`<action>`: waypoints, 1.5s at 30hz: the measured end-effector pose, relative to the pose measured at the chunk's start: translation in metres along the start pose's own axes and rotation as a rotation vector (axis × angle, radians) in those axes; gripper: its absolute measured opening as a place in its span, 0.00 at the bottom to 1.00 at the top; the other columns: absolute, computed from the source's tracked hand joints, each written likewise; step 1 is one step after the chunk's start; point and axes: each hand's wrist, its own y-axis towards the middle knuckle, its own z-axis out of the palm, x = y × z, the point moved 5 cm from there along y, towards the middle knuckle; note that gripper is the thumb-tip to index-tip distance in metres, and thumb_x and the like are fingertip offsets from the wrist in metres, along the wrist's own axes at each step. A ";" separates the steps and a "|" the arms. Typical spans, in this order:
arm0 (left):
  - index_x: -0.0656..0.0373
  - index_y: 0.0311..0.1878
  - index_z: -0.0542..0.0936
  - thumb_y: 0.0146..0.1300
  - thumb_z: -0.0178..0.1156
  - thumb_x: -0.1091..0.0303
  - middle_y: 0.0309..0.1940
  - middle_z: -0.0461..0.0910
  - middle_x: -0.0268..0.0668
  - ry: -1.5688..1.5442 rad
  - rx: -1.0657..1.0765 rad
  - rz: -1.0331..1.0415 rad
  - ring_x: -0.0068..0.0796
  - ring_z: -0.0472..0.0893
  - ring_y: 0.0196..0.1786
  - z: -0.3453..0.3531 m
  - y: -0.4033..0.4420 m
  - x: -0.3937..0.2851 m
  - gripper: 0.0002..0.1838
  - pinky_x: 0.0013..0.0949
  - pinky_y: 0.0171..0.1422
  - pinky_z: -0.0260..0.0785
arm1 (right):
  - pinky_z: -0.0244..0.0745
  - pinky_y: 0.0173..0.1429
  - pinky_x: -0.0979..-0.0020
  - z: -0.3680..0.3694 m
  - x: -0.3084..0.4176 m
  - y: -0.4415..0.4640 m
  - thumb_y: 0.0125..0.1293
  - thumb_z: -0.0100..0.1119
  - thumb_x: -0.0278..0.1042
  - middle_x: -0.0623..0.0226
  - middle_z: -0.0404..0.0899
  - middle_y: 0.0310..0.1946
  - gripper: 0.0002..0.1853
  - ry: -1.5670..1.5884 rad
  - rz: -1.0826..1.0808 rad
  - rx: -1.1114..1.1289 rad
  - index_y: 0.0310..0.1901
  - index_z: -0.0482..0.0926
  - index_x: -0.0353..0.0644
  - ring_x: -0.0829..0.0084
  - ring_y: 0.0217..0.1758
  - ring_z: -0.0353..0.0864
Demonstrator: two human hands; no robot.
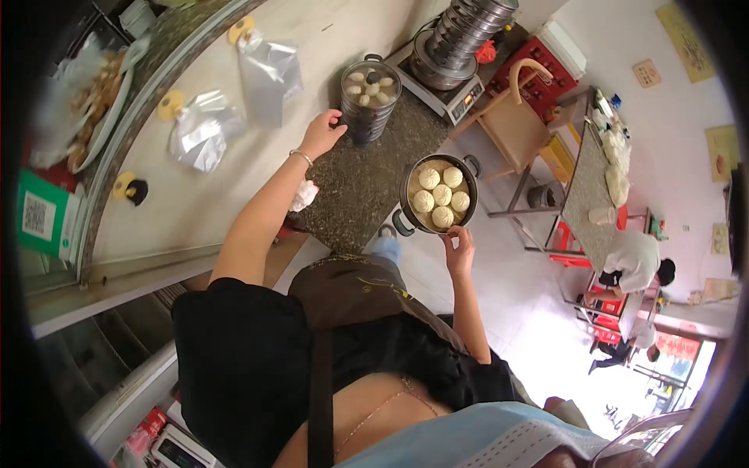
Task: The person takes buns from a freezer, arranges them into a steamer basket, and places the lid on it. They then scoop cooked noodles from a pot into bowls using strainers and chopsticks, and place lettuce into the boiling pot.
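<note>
A round metal steamer tray [406, 190] with dark side handles carries several pleated steamed buns [441, 196]. My right hand [459, 251] pinches its near rim, holding it out past the counter's edge, slightly tilted. On the counter stands a stack of steamer trays [367, 125] under a see-through lid, with small pale pieces of food visible in the top one. Right beside this stack is my left hand [323, 134], its fingers loosely bent and apart with nothing in them. Whether its fingertips touch the stack I cannot tell.
A speckled stone counter [343, 187] lies before me. Behind it, an electric cooker [456, 101] bears a tall steamer stack [476, 31]. Plastic bags [269, 74] hang on the left wall panel. A wooden chair [511, 129] and a long table [581, 195] stand right; people sit farther off.
</note>
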 end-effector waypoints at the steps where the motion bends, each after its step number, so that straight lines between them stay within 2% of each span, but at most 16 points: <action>1: 0.58 0.54 0.73 0.55 0.64 0.62 0.45 0.77 0.44 0.056 0.017 -0.002 0.35 0.80 0.39 0.011 0.017 -0.006 0.23 0.34 0.45 0.72 | 0.70 0.39 0.62 0.001 -0.007 0.026 0.49 0.64 0.20 0.63 0.76 0.27 0.11 0.001 -0.006 0.029 0.34 0.74 0.41 0.61 0.33 0.75; 4: 0.57 0.55 0.72 0.54 0.64 0.61 0.47 0.75 0.47 0.149 -0.055 -0.022 0.42 0.78 0.42 0.039 0.072 -0.008 0.25 0.38 0.48 0.71 | 0.70 0.39 0.63 0.007 -0.036 0.104 0.50 0.65 0.22 0.63 0.75 0.27 0.10 -0.002 -0.153 0.098 0.33 0.73 0.39 0.63 0.33 0.75; 6: 0.54 0.58 0.70 0.52 0.63 0.62 0.46 0.73 0.50 0.266 -0.038 0.014 0.46 0.74 0.49 0.058 0.112 -0.020 0.28 0.42 0.53 0.68 | 0.70 0.39 0.63 0.017 -0.062 0.158 0.50 0.65 0.21 0.63 0.75 0.28 0.10 -0.018 -0.222 0.160 0.32 0.73 0.39 0.63 0.33 0.76; 9: 0.52 0.58 0.70 0.53 0.62 0.61 0.48 0.71 0.49 0.341 -0.133 0.010 0.47 0.74 0.49 0.095 0.171 -0.002 0.27 0.43 0.53 0.68 | 0.70 0.38 0.61 0.026 -0.091 0.219 0.48 0.65 0.20 0.63 0.76 0.27 0.12 0.072 -0.194 0.281 0.34 0.74 0.42 0.60 0.34 0.74; 11: 0.52 0.56 0.72 0.52 0.62 0.61 0.51 0.69 0.47 0.328 -0.082 -0.176 0.46 0.74 0.50 0.113 0.196 0.005 0.26 0.43 0.53 0.68 | 0.70 0.38 0.61 0.035 -0.106 0.257 0.48 0.65 0.20 0.63 0.76 0.27 0.12 0.059 -0.251 0.327 0.34 0.74 0.42 0.60 0.34 0.74; 12: 0.52 0.56 0.72 0.52 0.62 0.61 0.51 0.69 0.47 0.327 -0.079 -0.199 0.46 0.74 0.50 0.118 0.203 0.006 0.26 0.43 0.53 0.68 | 0.70 0.38 0.61 0.038 -0.112 0.272 0.48 0.65 0.20 0.64 0.76 0.27 0.12 0.034 -0.308 0.355 0.33 0.74 0.41 0.60 0.34 0.74; 14: 0.53 0.55 0.72 0.52 0.62 0.62 0.52 0.68 0.45 0.382 -0.106 -0.188 0.46 0.75 0.50 0.121 0.219 0.002 0.25 0.42 0.54 0.69 | 0.70 0.37 0.61 0.044 -0.123 0.296 0.48 0.65 0.19 0.63 0.75 0.27 0.12 0.048 -0.319 0.383 0.33 0.73 0.41 0.60 0.34 0.74; 15: 0.55 0.52 0.75 0.50 0.63 0.63 0.49 0.70 0.45 0.413 -0.141 -0.187 0.47 0.75 0.47 0.120 0.222 -0.002 0.23 0.42 0.52 0.69 | 0.70 0.38 0.61 0.047 -0.124 0.307 0.48 0.65 0.19 0.63 0.75 0.26 0.12 0.054 -0.343 0.397 0.33 0.73 0.40 0.60 0.34 0.74; 16: 0.55 0.52 0.75 0.50 0.63 0.63 0.49 0.70 0.45 0.418 -0.144 -0.195 0.47 0.75 0.47 0.118 0.224 -0.004 0.23 0.42 0.52 0.69 | 0.70 0.38 0.61 0.050 -0.124 0.319 0.48 0.65 0.19 0.63 0.75 0.26 0.12 0.060 -0.368 0.409 0.33 0.73 0.40 0.60 0.34 0.74; 19: 0.56 0.43 0.80 0.43 0.66 0.61 0.41 0.74 0.45 0.378 -0.286 -0.100 0.47 0.77 0.44 0.088 0.214 -0.037 0.21 0.43 0.49 0.70 | 0.70 0.38 0.61 0.062 -0.126 0.348 0.48 0.65 0.20 0.62 0.75 0.26 0.12 0.098 -0.407 0.445 0.33 0.73 0.40 0.59 0.35 0.74; 27: 0.60 0.38 0.79 0.41 0.65 0.71 0.30 0.74 0.44 0.331 -0.494 -0.301 0.43 0.77 0.34 -0.003 0.065 -0.067 0.16 0.36 0.39 0.71 | 0.71 0.39 0.61 0.170 -0.087 0.395 0.47 0.65 0.21 0.61 0.75 0.27 0.13 0.295 -0.513 0.560 0.34 0.73 0.41 0.58 0.35 0.73; 30: 0.60 0.38 0.79 0.42 0.64 0.73 0.30 0.73 0.42 0.377 -0.521 -0.287 0.38 0.77 0.33 -0.009 0.017 -0.061 0.15 0.33 0.36 0.71 | 0.71 0.40 0.61 0.210 -0.062 0.404 0.47 0.64 0.21 0.61 0.75 0.27 0.13 0.356 -0.583 0.561 0.35 0.73 0.41 0.58 0.36 0.73; 33: 0.61 0.39 0.79 0.45 0.66 0.74 0.33 0.72 0.39 0.297 -0.545 -0.459 0.31 0.77 0.32 -0.013 -0.009 -0.057 0.15 0.30 0.33 0.71 | 0.71 0.41 0.60 0.236 -0.041 0.410 0.48 0.63 0.22 0.61 0.75 0.28 0.13 0.373 -0.607 0.593 0.35 0.73 0.42 0.57 0.37 0.73; 37: 0.61 0.39 0.79 0.44 0.66 0.73 0.33 0.72 0.39 0.224 -0.566 -0.437 0.32 0.77 0.31 -0.009 0.002 -0.058 0.15 0.30 0.33 0.71 | 0.71 0.41 0.60 0.250 -0.018 0.419 0.48 0.62 0.23 0.61 0.76 0.27 0.12 0.317 -0.612 0.605 0.36 0.73 0.42 0.58 0.37 0.74; 42: 0.61 0.39 0.79 0.44 0.66 0.70 0.32 0.72 0.40 0.145 -0.534 -0.293 0.34 0.76 0.31 0.007 0.073 -0.060 0.16 0.31 0.35 0.70 | 0.72 0.41 0.61 0.253 -0.028 0.424 0.48 0.63 0.24 0.63 0.76 0.27 0.13 0.262 -0.545 0.594 0.36 0.74 0.42 0.60 0.37 0.74; 45: 0.59 0.39 0.79 0.44 0.66 0.69 0.32 0.72 0.41 0.077 -0.510 -0.235 0.36 0.76 0.32 0.026 0.126 -0.065 0.16 0.33 0.37 0.70 | 0.73 0.38 0.64 0.247 -0.036 0.424 0.48 0.66 0.23 0.63 0.74 0.24 0.13 0.288 -0.593 0.555 0.36 0.75 0.42 0.62 0.34 0.75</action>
